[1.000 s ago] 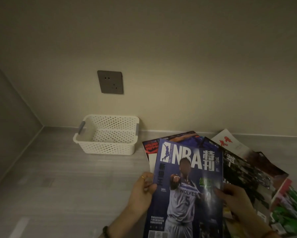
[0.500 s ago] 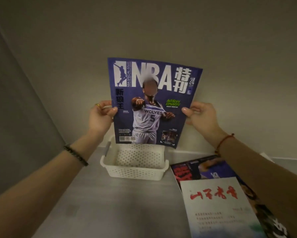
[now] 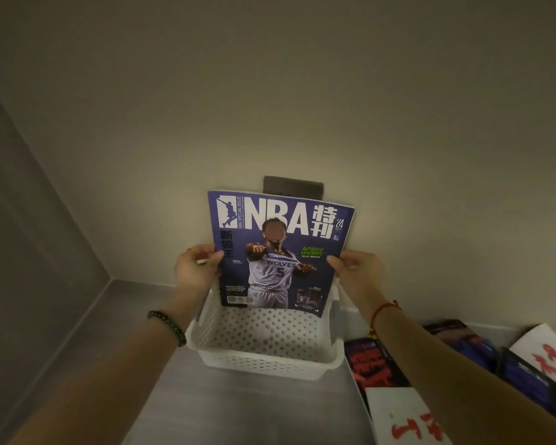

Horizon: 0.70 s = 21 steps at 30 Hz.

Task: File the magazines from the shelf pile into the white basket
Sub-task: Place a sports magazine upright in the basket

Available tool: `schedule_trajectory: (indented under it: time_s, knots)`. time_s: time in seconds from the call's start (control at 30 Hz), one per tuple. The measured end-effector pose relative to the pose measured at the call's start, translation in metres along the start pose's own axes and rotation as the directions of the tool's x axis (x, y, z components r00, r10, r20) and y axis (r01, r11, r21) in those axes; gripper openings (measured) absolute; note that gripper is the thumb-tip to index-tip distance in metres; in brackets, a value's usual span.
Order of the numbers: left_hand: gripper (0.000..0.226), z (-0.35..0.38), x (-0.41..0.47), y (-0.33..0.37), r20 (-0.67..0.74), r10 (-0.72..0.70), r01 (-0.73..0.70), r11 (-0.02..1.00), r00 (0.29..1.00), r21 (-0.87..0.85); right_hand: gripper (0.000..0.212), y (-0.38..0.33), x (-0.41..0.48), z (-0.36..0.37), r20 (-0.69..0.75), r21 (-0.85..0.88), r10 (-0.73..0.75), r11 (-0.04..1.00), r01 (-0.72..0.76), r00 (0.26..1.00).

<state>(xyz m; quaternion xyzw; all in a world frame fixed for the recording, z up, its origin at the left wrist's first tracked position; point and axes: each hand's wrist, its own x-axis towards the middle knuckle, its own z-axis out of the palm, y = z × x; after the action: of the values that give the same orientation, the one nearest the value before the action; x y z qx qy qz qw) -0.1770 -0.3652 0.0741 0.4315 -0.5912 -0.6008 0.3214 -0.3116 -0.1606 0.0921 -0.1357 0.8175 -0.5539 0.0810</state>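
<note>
Currently: left hand (image 3: 194,271), right hand (image 3: 357,271) pinching NBA magazine (image 3: 280,252) edges, upright over white basket (image 3: 264,345). Advise: lower straight, spine-side against rear wall, release together.

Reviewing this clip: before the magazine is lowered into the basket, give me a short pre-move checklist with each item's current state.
1. Left hand grips NBA magazine edge: ok.
2. Right hand grips opposite edge: ok.
3. Magazine upright, cover facing camera: ok.
4. Magazine's lower edge inside white basket rim: ok.
5. Visible basket floor free of items: ok; the part behind the magazine: cannot tell.
6. Remaining magazine pile clear of basket: ok.
</note>
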Motion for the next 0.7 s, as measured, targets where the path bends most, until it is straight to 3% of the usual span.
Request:
schedule_trajectory:
  time_s: [0.13,0.37,0.53,0.7]
  knots:
    - [0.023,0.002,0.003,0.002,-0.022,0.011,-0.009,0.998,1.000,0.064,0.016,0.003,0.003,0.003,-0.009,0.007,0.021,1.000,-0.021,1.000]
    - [0.051,-0.011,-0.038,0.007,0.022,0.046,-0.048,0.996,0.999,0.081,0.023,0.010,-0.025,-0.030,0.018,-0.050,0.083,0.995,-0.082,0.996]
    - [0.041,-0.021,-0.122,-0.013,0.175,0.150,-0.162,0.985,0.973,0.052,0.021,0.040,-0.080,-0.109,0.017,-0.086,0.050,0.995,-0.049,0.999]
    - [0.036,-0.007,-0.219,-0.058,0.382,-0.031,-0.027,0.989,0.924,0.147,0.017,0.096,-0.144,-0.185,-0.032,-0.250,0.172,0.952,-0.175,0.985]
